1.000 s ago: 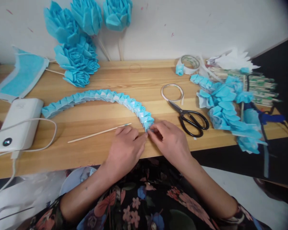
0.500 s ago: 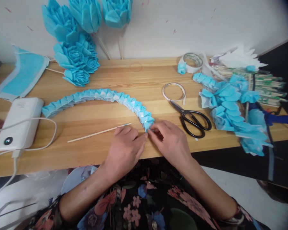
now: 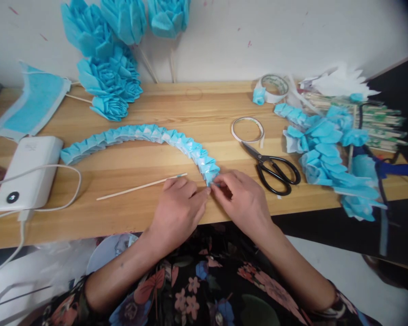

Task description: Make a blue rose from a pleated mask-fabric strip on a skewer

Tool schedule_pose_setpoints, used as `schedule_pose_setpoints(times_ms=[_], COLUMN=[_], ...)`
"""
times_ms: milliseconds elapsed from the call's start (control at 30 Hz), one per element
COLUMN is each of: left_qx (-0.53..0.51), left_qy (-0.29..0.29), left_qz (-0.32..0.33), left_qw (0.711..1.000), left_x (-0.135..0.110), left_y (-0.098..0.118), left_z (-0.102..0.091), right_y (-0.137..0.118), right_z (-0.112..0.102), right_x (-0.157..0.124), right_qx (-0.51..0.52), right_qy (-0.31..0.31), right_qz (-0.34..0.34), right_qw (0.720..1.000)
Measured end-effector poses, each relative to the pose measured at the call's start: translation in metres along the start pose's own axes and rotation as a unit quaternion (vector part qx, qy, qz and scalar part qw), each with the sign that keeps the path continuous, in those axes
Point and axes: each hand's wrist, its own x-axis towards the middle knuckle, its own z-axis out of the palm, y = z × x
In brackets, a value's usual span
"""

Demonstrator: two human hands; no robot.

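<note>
In the head view, the right hand (image 3: 243,194) has its thumb and forefinger brought together on the near end of a folded blue strip (image 3: 153,132), and that grip appears to pinch the tip. The left hand (image 3: 180,206) lies palm down with its fingertips at the same spot; whether its grip grasps the tip or only steadies it cannot be told, since the fingers cover the contact. Work this fine is best done with light, even pressure from the fingertips, creasing the end squarely without crushing the pleats just behind it; the left hand does well to keep low, so that the end stays flat, and clear of the thin stick (image 3: 139,187) by its knuckles. The strip lies on the wooden surface (image 3: 129,167), arching from beside the white power bank (image 3: 29,174) round to the hands, with the black scissors (image 3: 275,167) off to the right. It looks like a chain of small overlapping pleats, light blue along the crest and whiter along the inner edge, with glossy patches toward the held end, which tapers to a narrow tip.
</note>
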Motion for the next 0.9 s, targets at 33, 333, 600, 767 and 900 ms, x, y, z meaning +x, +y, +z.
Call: schedule_pose_setpoints(times_ms=[33,333,600,767,900], left_qx=[0.000,-0.006,0.005,0.053,0.053], left_qy=[0.001,-0.001,-0.009,-0.024,-0.026], left_qz=[0.001,-0.004,0.001,0.005,0.008], left_qw=[1.000,1.000,1.000,0.998,0.998], left_x=[0.000,0.000,-0.001,0.003,0.004], left_y=[0.000,0.000,0.000,0.004,0.004], left_z=[0.000,0.000,0.000,0.002,0.002], right_y=[0.000,0.003,0.003,0.000,-0.004], right_z=[0.000,-0.001,-0.002,-0.008,-0.011], right_x=[0.000,-0.001,-0.005,-0.014,-0.019], right_qx=[0.000,0.015,0.009,0.003,-0.066], right_qy=[0.000,0.002,0.012,0.014,0.011], right_qz=[0.002,0.002,-0.027,-0.055,-0.058], right_qw=[1.000,1.000,1.000,0.998,0.996])
